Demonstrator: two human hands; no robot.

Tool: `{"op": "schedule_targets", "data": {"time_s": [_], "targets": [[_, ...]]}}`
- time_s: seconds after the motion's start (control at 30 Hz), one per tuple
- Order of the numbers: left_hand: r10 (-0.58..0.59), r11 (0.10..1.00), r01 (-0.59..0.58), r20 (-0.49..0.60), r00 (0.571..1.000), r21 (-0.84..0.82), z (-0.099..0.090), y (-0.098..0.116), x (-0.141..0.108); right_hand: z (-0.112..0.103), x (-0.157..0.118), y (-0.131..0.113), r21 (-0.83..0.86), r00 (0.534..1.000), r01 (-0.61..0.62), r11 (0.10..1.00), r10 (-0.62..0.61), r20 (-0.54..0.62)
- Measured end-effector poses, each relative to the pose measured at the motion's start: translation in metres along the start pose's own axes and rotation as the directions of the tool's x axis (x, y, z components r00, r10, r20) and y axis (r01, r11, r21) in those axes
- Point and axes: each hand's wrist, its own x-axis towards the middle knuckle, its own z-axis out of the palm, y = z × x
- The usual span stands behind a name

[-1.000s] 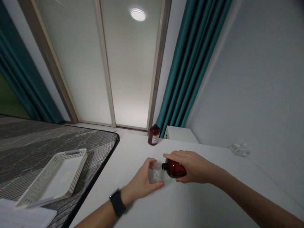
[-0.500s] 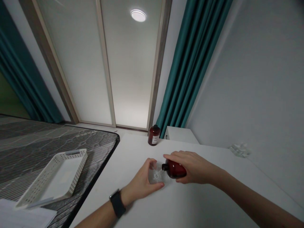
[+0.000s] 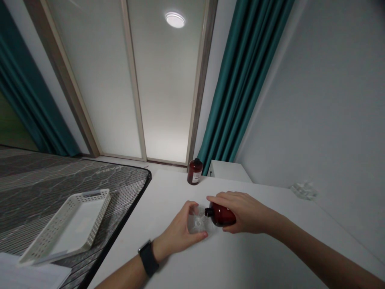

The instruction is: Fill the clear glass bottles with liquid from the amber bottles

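My left hand (image 3: 184, 230) is wrapped around a clear, see-through cup (image 3: 198, 220) on the white table (image 3: 168, 192). In my right hand (image 3: 243, 210) is a dark red-brown bottle (image 3: 221, 215), tipped on its side with its uncapped black neck pointing left over the cup. Whether liquid is coming out is too small to tell. A second red-brown bottle (image 3: 195, 171) with a pale label and a black top stands upright near the table's far edge.
To the left, a white perforated basket (image 3: 100, 214) and papers (image 3: 33, 273) lie on a dark grey patterned surface (image 3: 126, 176) with a black edge. A crumpled clear plastic item (image 3: 303, 190) sits by the right wall. Behind the table stands a white cabinet (image 3: 230, 171).
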Motion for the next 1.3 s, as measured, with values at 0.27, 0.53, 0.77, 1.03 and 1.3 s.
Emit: {"op": "schedule_targets", "data": {"time_s": [0.27, 0.53, 0.77, 1.03, 1.3], "targets": [[-0.019, 1.000, 0.019, 0.003, 1.000, 0.010, -0.0003, -0.0004, -0.0002, 0.0021, 0.0001, 0.0005, -0.007, 1.000, -0.002, 1.000, 0.002, -0.005], [-0.005, 1.000, 0.005, 0.004, 1.000, 0.005, -0.0002, -0.0013, 0.0001, 0.0023, -0.0001, 0.0011, -0.020, 1.000, -0.002, 1.000, 0.002, -0.004], [0.007, 1.000, -0.007, -0.001, 1.000, 0.015, -0.0009, -0.0018, 0.0000, 0.0004, 0.0002, 0.0002, -0.034, 1.000, -0.010, 0.999, 0.010, 0.005], [0.000, 1.000, 0.000, 0.000, 1.000, 0.020, -0.0002, -0.0034, -0.0001, -0.0003, 0.0004, -0.0010, -0.035, 1.000, -0.017, 0.999, 0.018, 0.010], [0.002, 1.000, -0.002, 0.004, 1.000, 0.027, -0.0010, -0.0022, 0.0003, -0.0002, 0.0011, -0.0002, -0.038, 1.000, -0.006, 0.999, 0.007, 0.007]]}}
